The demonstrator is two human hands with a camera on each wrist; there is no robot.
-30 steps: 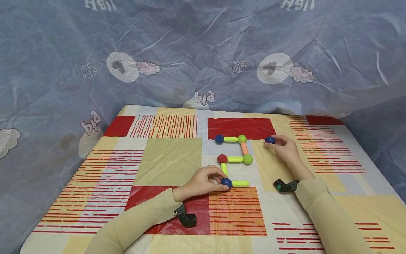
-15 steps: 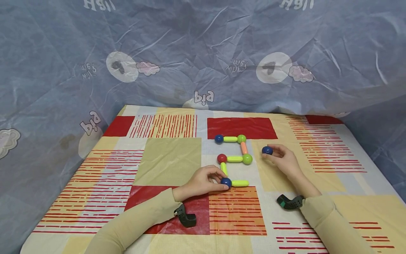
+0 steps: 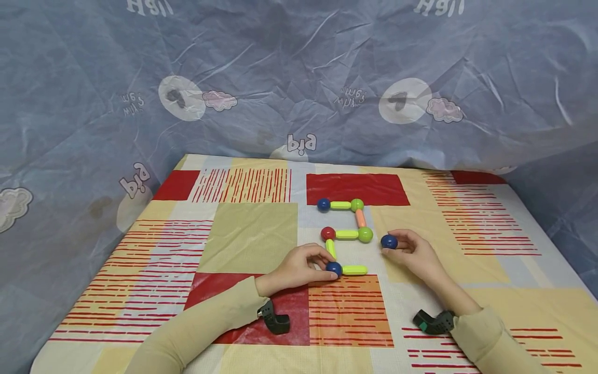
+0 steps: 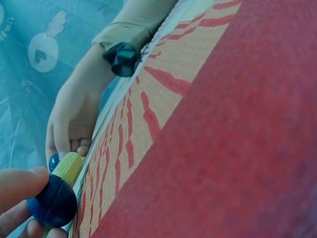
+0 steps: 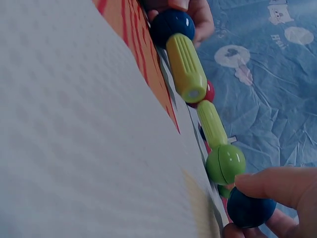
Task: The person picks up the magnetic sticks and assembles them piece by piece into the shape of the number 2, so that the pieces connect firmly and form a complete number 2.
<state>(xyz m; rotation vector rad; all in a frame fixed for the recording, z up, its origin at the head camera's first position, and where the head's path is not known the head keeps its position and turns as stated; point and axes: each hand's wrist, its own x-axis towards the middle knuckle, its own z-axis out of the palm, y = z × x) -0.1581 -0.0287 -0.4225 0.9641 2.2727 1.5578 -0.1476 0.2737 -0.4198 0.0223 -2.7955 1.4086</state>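
My left hand (image 3: 301, 267) pinches a blue ball (image 3: 334, 269) at the near corner of a zigzag of balls and rods lying on the table. From that ball a yellow-green rod (image 3: 355, 270) points right, its far end free; another yellow-green rod (image 3: 330, 250) leads up to a red ball (image 3: 328, 234). Further along come a green ball (image 3: 365, 235), an orange rod (image 3: 361, 218), a smaller green ball (image 3: 357, 204) and a blue ball (image 3: 323, 205) at the far left end. Between thumb and fingers, my right hand (image 3: 416, 254) holds a separate blue ball (image 3: 389, 242), just right of the chain.
A patchwork-patterned tablecloth (image 3: 257, 234) covers the table. Behind it and at the sides hangs a blue-grey printed sheet (image 3: 261, 78). Black wrist devices sit on the left wrist (image 3: 274, 318) and the right wrist (image 3: 434, 322).
My right hand has come nearer to me and slightly left, carrying the blue ball from beside the far end of the chain. The left hand stays in place on its ball.
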